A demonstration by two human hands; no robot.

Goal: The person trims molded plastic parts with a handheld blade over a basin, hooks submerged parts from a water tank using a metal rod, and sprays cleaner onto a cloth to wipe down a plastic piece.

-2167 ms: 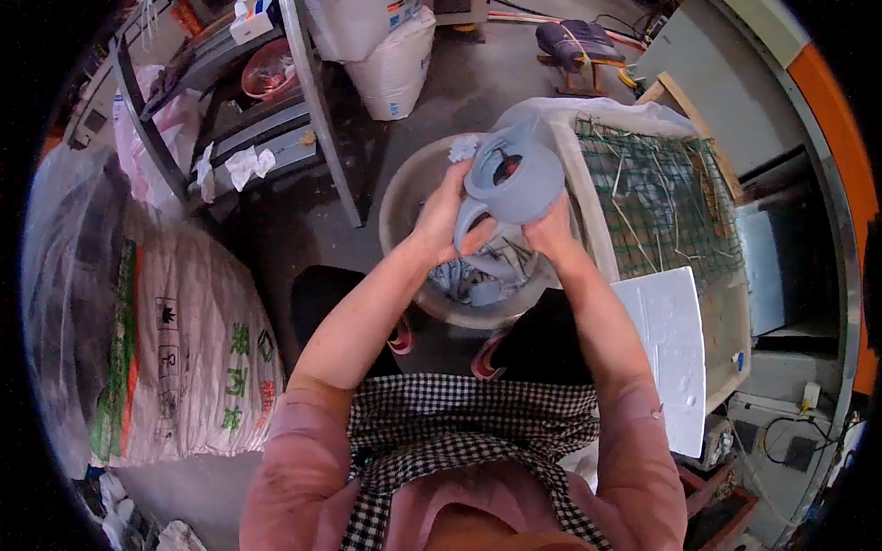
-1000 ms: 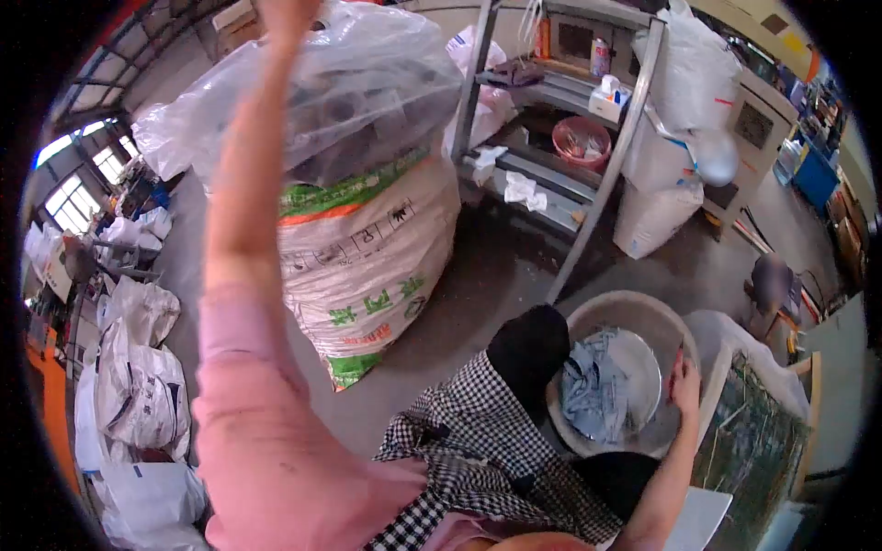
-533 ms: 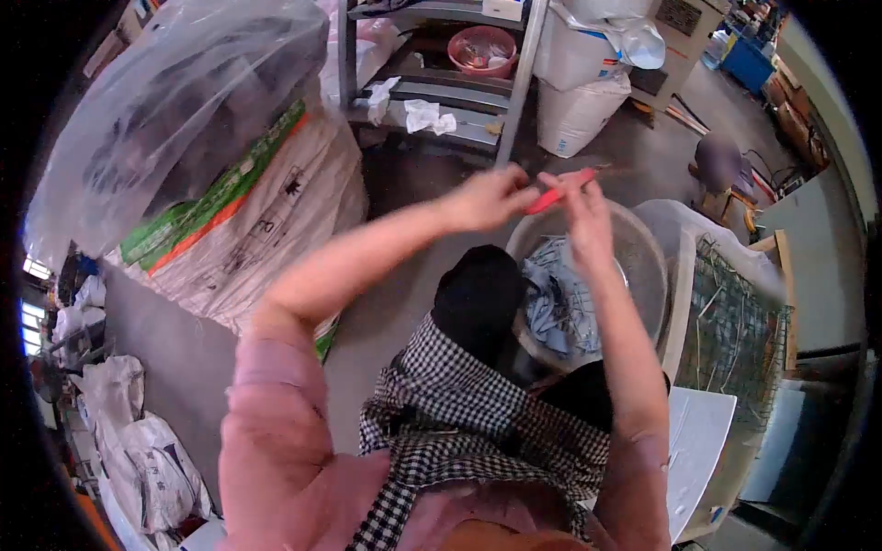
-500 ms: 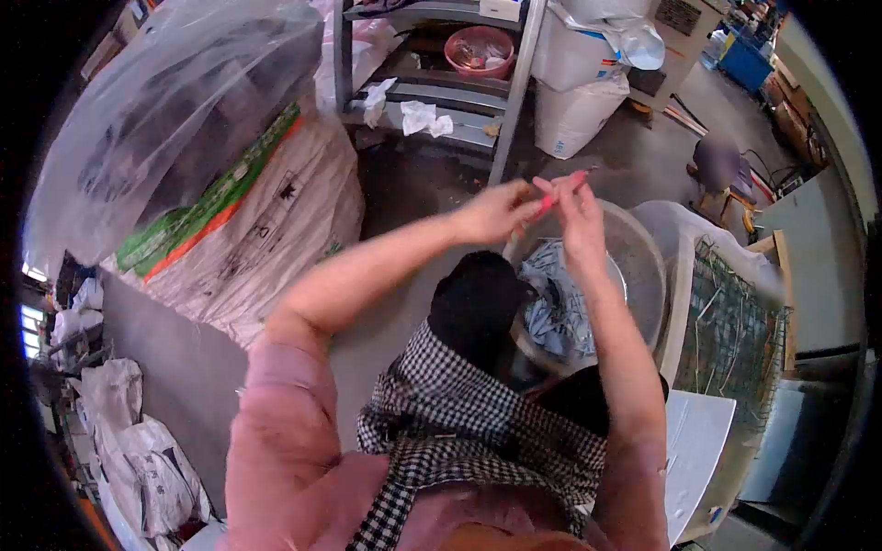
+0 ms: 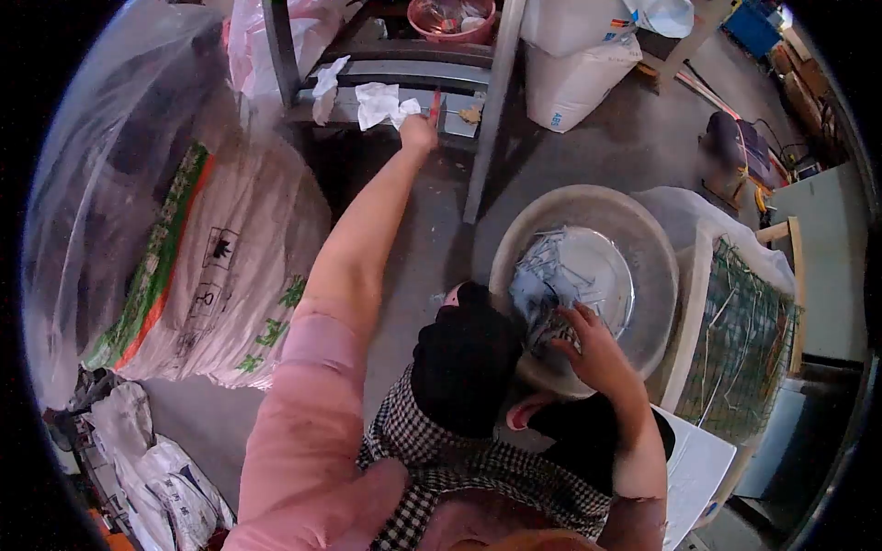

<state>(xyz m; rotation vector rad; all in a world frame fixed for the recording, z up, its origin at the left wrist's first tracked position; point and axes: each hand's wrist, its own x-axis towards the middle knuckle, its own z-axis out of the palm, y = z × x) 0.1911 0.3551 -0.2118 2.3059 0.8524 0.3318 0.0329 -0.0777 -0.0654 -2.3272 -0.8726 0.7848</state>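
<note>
My left hand (image 5: 419,135) is stretched far forward at the low shelf of a metal rack, its fingers closed round a slim red tool (image 5: 435,106). That tool points up and away from me; its exact kind is unclear. Closer to me, my right hand (image 5: 594,347) reaches over the near side of a large translucent basin (image 5: 654,266), fingers apart and curved. Beneath and beside those fingers lies a heap of thin grey plastic pieces (image 5: 542,280). Whether the fingertips touch the heap, I cannot tell.
White crumpled tissues (image 5: 377,103) lie on the rack shelf (image 5: 340,110), with a pink bowl (image 5: 450,23) higher up. A large woven sack (image 5: 239,275) stands left, a white sack (image 5: 574,83) beyond the basin. Right of it is a crate with green mesh (image 5: 735,340).
My hands were together on the red tool above the basin. The left has carried it forward to the shelf; the right has let go and lowered to the basin. My view has shifted.
</note>
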